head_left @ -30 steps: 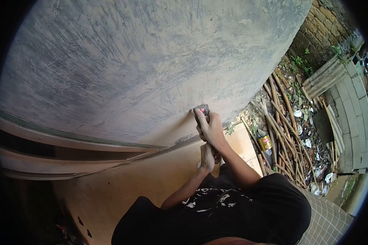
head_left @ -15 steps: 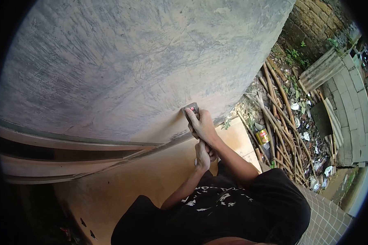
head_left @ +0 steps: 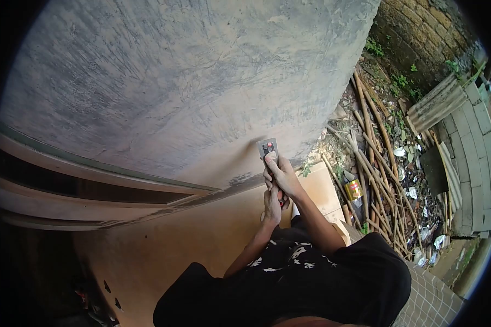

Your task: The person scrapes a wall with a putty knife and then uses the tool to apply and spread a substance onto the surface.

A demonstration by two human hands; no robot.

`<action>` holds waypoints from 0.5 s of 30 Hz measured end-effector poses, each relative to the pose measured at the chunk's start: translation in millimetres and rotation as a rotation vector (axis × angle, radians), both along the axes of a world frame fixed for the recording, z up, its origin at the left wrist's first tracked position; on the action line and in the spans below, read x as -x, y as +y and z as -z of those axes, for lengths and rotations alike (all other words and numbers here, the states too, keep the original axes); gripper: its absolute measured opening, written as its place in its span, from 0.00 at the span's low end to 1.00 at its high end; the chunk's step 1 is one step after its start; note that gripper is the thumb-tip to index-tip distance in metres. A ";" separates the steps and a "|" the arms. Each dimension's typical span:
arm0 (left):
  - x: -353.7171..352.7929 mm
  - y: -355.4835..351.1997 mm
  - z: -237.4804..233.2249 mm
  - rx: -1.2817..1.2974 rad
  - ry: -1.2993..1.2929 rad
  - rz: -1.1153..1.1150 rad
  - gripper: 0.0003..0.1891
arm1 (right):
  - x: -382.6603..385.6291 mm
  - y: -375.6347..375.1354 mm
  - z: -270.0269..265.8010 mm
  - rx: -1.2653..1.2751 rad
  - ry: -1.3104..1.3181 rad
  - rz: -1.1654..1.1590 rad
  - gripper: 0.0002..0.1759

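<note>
R hand point(head_left: 281, 174): gripping tool point(head_left: 268, 146)
L hand point(head_left: 271, 207): closed rnd tool's btm end
Tool: nr wall point(head_left: 202, 98), contact unclear

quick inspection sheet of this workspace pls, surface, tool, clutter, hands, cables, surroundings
Surface: broad, mottled grey, plastered-looking wall, streaked with darker, scratch-like marks.
Job's things: flat, grey, metal-looking hand tool with red and black parts; contact with the wall cannot be told.
Clutter: long, thin, brown wooden poles heaped on the ground; yellow-and-red can beside them; crumpled white litter.
Hands: right hand grips the tool nearer its plate; left hand holds lower down.
Cables: nothing seen.
Surroundings: smooth tan floor; grey block wall.
</note>
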State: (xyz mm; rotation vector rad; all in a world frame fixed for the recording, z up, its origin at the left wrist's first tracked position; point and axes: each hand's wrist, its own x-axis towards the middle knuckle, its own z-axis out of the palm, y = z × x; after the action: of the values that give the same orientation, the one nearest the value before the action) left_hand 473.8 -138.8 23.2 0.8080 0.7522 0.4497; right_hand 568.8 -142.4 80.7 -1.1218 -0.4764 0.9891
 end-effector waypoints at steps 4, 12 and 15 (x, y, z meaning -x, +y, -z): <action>-5.1 3.0 -11.1 0.021 -0.025 -0.008 0.21 | -2.8 2.1 -3.9 -0.038 0.049 0.052 0.16; -25.7 14.3 2.1 -0.043 -0.079 0.041 0.20 | -19.9 12.4 -11.2 0.034 -0.042 0.123 0.15; -34.9 9.1 -13.3 -0.043 0.044 -0.036 0.20 | -21.3 13.8 -9.2 0.105 -0.115 0.182 0.15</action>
State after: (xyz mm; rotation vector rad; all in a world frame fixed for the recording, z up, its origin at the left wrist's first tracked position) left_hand 508.6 -129.7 36.5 0.8475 0.8007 0.4830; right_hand 590.1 -128.5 89.8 -1.2976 -0.4104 0.8013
